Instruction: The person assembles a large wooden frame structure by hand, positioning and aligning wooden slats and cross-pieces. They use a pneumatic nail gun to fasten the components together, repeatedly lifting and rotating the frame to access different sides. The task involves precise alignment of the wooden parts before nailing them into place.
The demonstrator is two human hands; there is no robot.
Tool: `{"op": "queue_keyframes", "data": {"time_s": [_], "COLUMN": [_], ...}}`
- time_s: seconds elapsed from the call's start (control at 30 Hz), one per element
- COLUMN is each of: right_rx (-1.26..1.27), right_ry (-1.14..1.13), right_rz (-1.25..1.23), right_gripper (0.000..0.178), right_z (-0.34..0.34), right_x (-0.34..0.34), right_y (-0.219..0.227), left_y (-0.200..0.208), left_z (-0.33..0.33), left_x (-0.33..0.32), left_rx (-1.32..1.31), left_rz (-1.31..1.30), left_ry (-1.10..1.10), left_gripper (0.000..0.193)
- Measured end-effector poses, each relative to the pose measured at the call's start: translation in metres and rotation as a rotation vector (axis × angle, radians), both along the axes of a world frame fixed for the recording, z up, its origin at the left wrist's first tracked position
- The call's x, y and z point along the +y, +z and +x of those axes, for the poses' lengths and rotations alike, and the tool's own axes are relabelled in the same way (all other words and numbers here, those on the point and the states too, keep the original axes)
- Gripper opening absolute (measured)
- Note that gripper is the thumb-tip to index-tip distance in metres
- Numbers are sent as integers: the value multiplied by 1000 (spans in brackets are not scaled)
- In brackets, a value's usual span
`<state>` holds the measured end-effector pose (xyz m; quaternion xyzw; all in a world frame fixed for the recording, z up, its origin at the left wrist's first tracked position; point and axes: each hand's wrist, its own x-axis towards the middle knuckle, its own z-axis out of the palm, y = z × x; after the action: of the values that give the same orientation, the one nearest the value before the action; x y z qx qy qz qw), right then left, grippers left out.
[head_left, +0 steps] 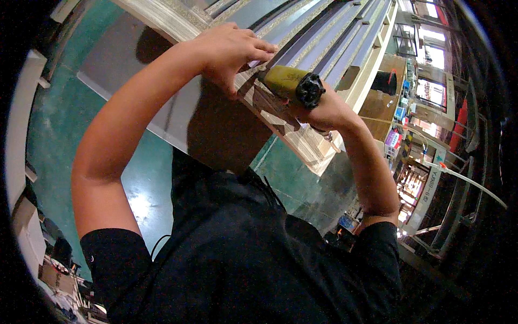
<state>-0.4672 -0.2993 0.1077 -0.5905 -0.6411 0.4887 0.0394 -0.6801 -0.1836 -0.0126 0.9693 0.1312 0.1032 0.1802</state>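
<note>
My left hand [231, 49] rests on the near edge of a long pale wooden frame [167, 22], thumb apart from the stretched fingers, holding nothing. Close to its right, my right hand [332, 112] is wrapped round a handheld power tool [284, 81] with a yellow-green body and a black, taped-looking end. The tool lies over the frame's near rail; its exact kind and working tip are hard to make out. Inside the frame run parallel strips of raw board [302, 40] between grey-purple strips and dark gaps. My right fingers are mostly hidden behind the tool.
A grey panel [121, 65] lies under the frame's near side, above a green floor [51, 127]. The frame's corner [318, 162] juts out before my right forearm. At the right are a black bucket [384, 82], a pale hose [475, 186] and metal racking.
</note>
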Motion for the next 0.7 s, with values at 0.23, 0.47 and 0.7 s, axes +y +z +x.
{"op": "queue_keyframes", "data": {"time_s": [0.23, 0.47, 0.7], "right_rx": [-48, -54, -35], "right_ry": [-10, -88, -131], "right_rz": [-66, -30, 10], "right_gripper": [35, 36, 39], "right_z": [-11, -3, 2], "right_x": [-10, -9, -5], "right_y": [16, 11, 11], "left_y": [-11, -3, 4], "left_z": [-5, -4, 0], "left_x": [10, 8, 2], "left_rx": [-111, -68, -20], "left_rz": [-45, -90, -131], "left_ry": [-63, -31, -25], "left_gripper": [102, 110, 111]}}
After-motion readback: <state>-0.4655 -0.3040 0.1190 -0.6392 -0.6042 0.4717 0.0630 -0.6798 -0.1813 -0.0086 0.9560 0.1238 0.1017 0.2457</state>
